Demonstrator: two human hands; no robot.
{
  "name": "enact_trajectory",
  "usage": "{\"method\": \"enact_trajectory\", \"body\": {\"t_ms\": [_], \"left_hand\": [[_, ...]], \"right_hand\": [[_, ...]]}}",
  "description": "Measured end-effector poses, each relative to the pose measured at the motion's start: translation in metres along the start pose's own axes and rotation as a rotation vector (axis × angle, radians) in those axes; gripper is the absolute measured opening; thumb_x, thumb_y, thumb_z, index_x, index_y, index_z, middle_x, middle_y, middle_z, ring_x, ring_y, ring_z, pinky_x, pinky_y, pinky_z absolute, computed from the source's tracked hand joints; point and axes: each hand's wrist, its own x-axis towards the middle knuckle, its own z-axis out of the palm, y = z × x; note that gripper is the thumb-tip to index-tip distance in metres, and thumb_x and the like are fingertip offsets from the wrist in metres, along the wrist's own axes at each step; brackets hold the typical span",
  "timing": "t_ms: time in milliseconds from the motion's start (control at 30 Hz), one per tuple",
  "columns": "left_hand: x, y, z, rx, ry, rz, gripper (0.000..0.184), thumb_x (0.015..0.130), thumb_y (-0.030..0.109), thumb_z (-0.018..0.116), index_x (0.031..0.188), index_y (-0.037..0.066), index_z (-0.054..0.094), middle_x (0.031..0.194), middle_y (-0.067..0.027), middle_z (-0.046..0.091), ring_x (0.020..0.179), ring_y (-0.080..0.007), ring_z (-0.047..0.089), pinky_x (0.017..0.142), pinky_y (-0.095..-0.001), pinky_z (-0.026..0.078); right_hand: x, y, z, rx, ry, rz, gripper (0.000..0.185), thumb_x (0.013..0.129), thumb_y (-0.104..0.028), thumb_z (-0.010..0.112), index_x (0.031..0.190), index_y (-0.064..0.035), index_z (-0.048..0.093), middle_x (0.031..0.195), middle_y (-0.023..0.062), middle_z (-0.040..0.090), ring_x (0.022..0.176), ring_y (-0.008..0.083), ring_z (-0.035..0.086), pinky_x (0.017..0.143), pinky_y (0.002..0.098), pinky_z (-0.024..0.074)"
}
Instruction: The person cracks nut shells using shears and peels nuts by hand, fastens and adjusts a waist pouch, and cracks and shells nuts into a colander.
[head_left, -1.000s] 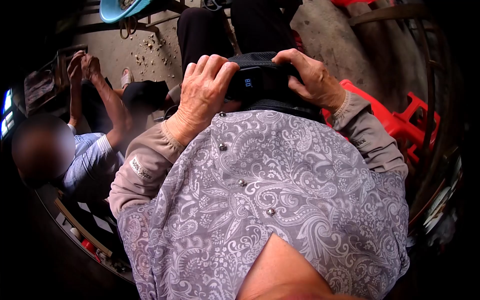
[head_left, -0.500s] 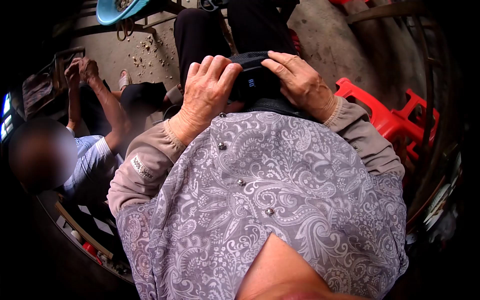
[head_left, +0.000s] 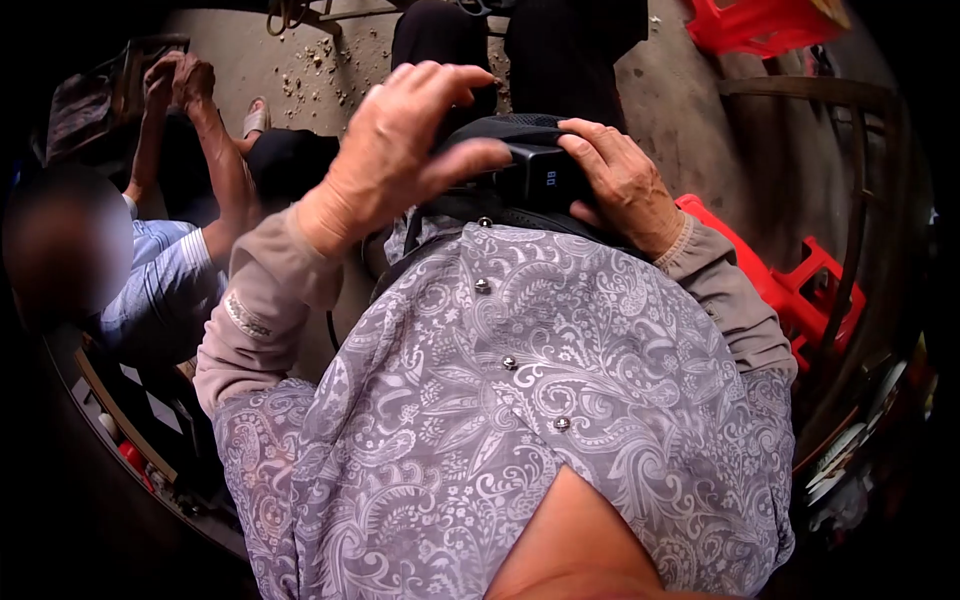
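At my waist sits a black bag point(head_left: 525, 127) with a mesh-like top flap. Inside its opening is a black box-shaped device point(head_left: 537, 178) with small lit digits, possibly a power bank. My right hand point(head_left: 628, 185) grips the bag's edge on the right, fingers bent over the rim beside the device. My left hand point(head_left: 392, 140) is raised just left of the bag, its fingers apart and thumb stretched toward the device. Nothing shows in that hand. The bag's lower part is hidden behind my patterned grey shirt point(head_left: 560, 330).
To my left another person sits with hands point(head_left: 180, 80) clasped. A red plastic stool point(head_left: 805, 290) stands to my right, and a second red stool point(head_left: 745, 25) lies farther ahead. Small pale scraps point(head_left: 320, 75) litter the floor. A wooden frame point(head_left: 810, 92) is at the right.
My left hand has let go of the bag's edge and lifted up and left, fingers spreading. My right hand stays on the bag. The view has shifted slightly, and more of the device shows.
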Motion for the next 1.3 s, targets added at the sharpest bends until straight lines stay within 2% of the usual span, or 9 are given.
{"method": "enact_trajectory", "body": {"t_ms": [33,67,233,333,367,600,900,1033,1300], "left_hand": [[0.000,-0.012,-0.005,-0.009,0.059,-0.003,0.042,0.085,0.026,0.075,0.118,0.004,0.061,0.093,-0.0084,0.062,0.087,-0.0195,0.060,0.076,-0.0317,0.049],[-0.001,-0.023,-0.008,-0.012,0.071,-0.008,0.030,0.089,0.020,0.070,0.115,0.007,0.064,0.087,-0.0060,0.062,0.080,-0.0170,0.060,0.074,-0.0302,0.050],[-0.009,-0.043,0.000,-0.061,-0.084,-0.041,0.012,0.087,0.013,0.068,0.098,0.008,0.070,0.086,-0.0058,0.065,0.080,-0.0204,0.062,0.072,-0.0318,0.051],[-0.005,-0.042,0.011,-0.041,-0.132,0.023,0.010,0.081,0.008,0.069,0.091,0.007,0.070,0.087,-0.0088,0.066,0.083,-0.0253,0.064,0.073,-0.0347,0.052],[-0.004,-0.040,0.015,-0.030,-0.172,0.031,0.015,0.078,0.007,0.069,0.093,0.007,0.068,0.089,-0.0089,0.065,0.087,-0.0277,0.063,0.075,-0.0371,0.052],[0.011,-0.041,0.026,-0.050,-0.318,0.019,0.022,0.078,0.011,0.071,0.097,0.006,0.062,0.093,-0.0088,0.062,0.090,-0.0283,0.061,0.078,-0.0387,0.051],[0.011,-0.040,0.033,-0.011,-0.345,0.017,0.013,0.079,0.009,0.067,0.091,0.004,0.064,0.088,-0.0120,0.065,0.089,-0.0309,0.063,0.078,-0.0403,0.052],[0.013,-0.044,0.030,-0.039,-0.333,0.008,0.012,0.078,0.008,0.067,0.088,0.002,0.064,0.083,-0.0133,0.065,0.083,-0.0318,0.064,0.074,-0.0405,0.052],[0.017,-0.043,0.029,-0.118,-0.306,-0.009,0.010,0.075,0.007,0.066,0.084,0.002,0.064,0.078,-0.0134,0.064,0.078,-0.0322,0.065,0.070,-0.0390,0.052]], "right_hand": [[0.000,-0.001,0.000,0.014,0.010,0.004,0.076,0.052,-0.007,0.084,0.121,0.0002,0.054,0.128,0.0152,0.053,0.105,0.0319,0.059,0.091,0.0409,0.0502],[0.000,-0.002,0.000,0.016,0.008,0.001,0.075,0.052,-0.006,0.084,0.121,0.0008,0.054,0.128,0.0160,0.053,0.105,0.0322,0.059,0.091,0.0409,0.0503],[-0.001,-0.007,-0.007,0.028,-0.017,0.004,0.073,0.051,-0.004,0.082,0.117,0.0041,0.052,0.127,0.0203,0.052,0.104,0.0334,0.059,0.092,0.0405,0.0503],[-0.002,-0.010,-0.013,-0.017,-0.048,0.012,0.072,0.051,-0.004,0.082,0.116,0.0053,0.052,0.128,0.0214,0.051,0.104,0.0337,0.060,0.092,0.0401,0.0503],[-0.003,-0.010,-0.015,-0.029,-0.057,0.016,0.072,0.051,-0.004,0.082,0.116,0.0056,0.052,0.128,0.0215,0.051,0.104,0.0338,0.060,0.092,0.0401,0.0503],[0.000,-0.011,-0.021,-0.109,-0.131,0.053,0.070,0.052,-0.006,0.082,0.114,0.0070,0.053,0.130,0.0227,0.051,0.105,0.0343,0.059,0.092,0.0403,0.0501],[-0.003,-0.010,-0.024,-0.219,-0.239,0.115,0.072,0.052,-0.012,0.085,0.114,0.0063,0.053,0.126,0.0233,0.051,0.104,0.0328,0.059,0.091,0.0388,0.0497],[0.001,-0.014,-0.029,-0.264,-0.288,0.120,0.071,0.053,-0.013,0.086,0.114,0.0054,0.053,0.123,0.0214,0.052,0.103,0.0313,0.059,0.090,0.0383,0.0496],[0.003,-0.016,-0.036,-0.348,-0.360,0.168,0.061,0.054,-0.012,0.086,0.104,0.0016,0.054,0.112,0.0174,0.053,0.090,0.0259,0.061,0.083,0.0353,0.0528]]}}
